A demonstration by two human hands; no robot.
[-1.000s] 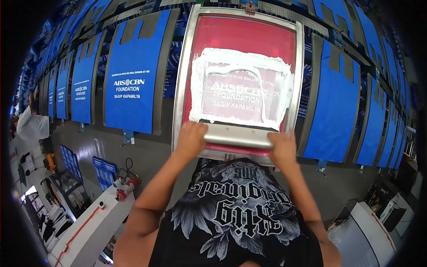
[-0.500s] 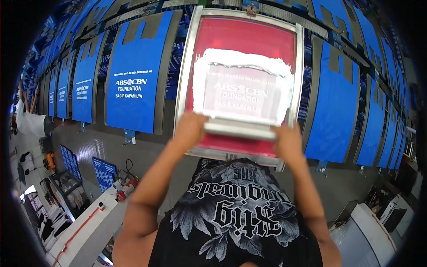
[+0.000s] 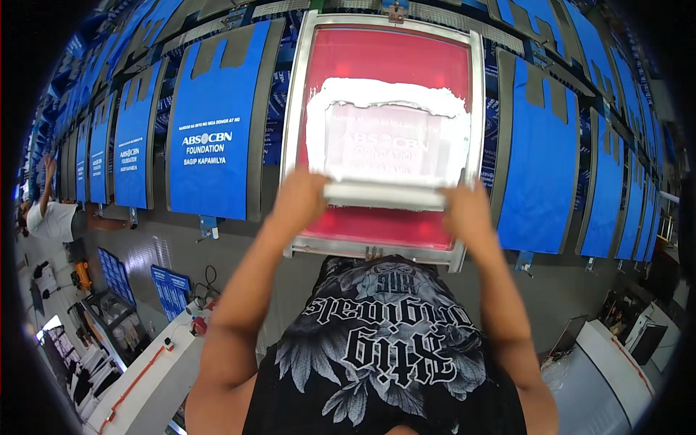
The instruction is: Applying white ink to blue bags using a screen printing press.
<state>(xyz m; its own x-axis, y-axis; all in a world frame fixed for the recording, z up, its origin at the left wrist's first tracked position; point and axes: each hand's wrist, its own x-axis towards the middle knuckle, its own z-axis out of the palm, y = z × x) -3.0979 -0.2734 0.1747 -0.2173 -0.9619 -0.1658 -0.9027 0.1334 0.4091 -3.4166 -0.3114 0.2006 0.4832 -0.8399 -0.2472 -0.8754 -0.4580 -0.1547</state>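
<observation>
A screen-printing frame with a silver border [image 3: 476,94] and pink mesh [image 3: 388,54] lies before me. A thick rim of white ink [image 3: 384,90] surrounds its pale, lettered middle. My left hand [image 3: 303,196] is closed on the left end of a long, pale squeegee [image 3: 384,193], and my right hand [image 3: 465,204] grips the other end. The squeegee lies crosswise on the screen, along the lower side of the inked area, with bare pink mesh showing below it.
Rows of boards carrying blue bags [image 3: 210,94] flank the screen. A co-worker in a white top [image 3: 51,217] stands at far left, one arm raised. Equipment counters [image 3: 130,391] occupy both lower corners. Stacked blue panels [image 3: 116,272] lean at lower left.
Both hands and the squeegee have moved up the screen, away from my body, exposing more pink mesh below. The curved line of ink across the middle is gone. The co-worker's arm has shifted.
</observation>
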